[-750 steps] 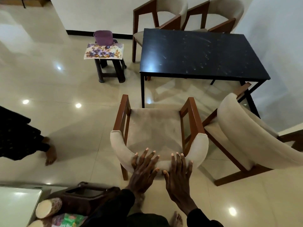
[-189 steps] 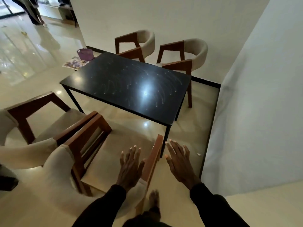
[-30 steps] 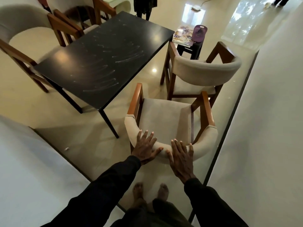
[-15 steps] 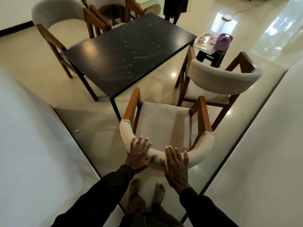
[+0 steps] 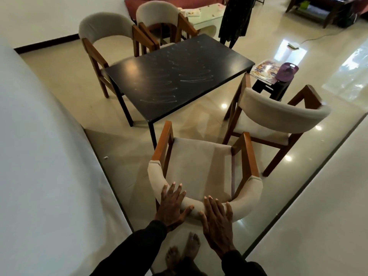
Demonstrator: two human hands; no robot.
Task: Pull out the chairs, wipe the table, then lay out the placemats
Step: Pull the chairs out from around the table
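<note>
- Found the near chair (image 5: pixel 201 168) standing on the glossy tiled floor (image 5: pixel 69 86), just beside the near corner of the black table (image 5: pixel 179 76), seat turned toward it.
- Found the left hand (image 5: pixel 172 206) laid flat over the chair's curved padded backrest (image 5: pixel 245 196), fingers straight and spread, curling round nothing.
- Found the right hand (image 5: pixel 218 224) flat on the same backrest, just beside the left, fingers straight, not gripping.
- Judged the chair moderately heavy and stiff, given its solid wooden frame. Upholstery soft, yielding at the surface only.
- Judged the polished floor likely to let the legs slide, so dragging should serve without lifting.
- Recommend taking hold over the top of the backrest, or on the wooden armrest (image 5: pixel 251 156) and its twin for firmer purchase. Flat palms suit pushing, not pulling.
- Noted a second chair (image 5: pixel 278 114) near on the right. Mind contact between frames when shifting.
- Noted smears across the tabletop, and floral placemats (image 5: pixel 262 69) stacked on a dark stool (image 5: pixel 268 90) beyond the table, not yet laid.
</note>
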